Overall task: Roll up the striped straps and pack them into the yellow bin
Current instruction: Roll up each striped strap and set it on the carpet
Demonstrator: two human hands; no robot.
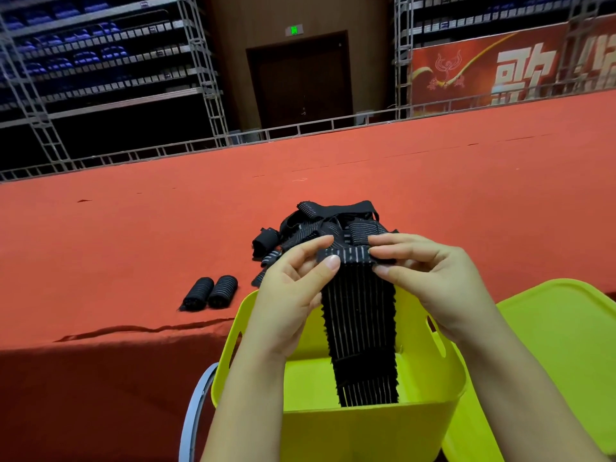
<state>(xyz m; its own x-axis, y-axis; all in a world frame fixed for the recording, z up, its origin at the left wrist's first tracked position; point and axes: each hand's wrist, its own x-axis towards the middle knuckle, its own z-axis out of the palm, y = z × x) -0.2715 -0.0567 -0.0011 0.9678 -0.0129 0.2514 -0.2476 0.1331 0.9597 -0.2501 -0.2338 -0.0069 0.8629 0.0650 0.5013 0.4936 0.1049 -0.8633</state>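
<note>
My fingers pinch a woven cloth strap [361, 328] with frayed, rough edges — the yellow bin [366, 428] is smooth plastic, the red carpet [133, 245] matt.

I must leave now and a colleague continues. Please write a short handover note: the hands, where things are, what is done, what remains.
Left hand and right hand pinch the top edge of one black white-striped fabric strap, which hangs into the yellow plastic bin.
Done: two rolled straps lie on the red cloth.
Left: roll this strap, then the loose strap pile; pack all rolls into the bin.
</note>
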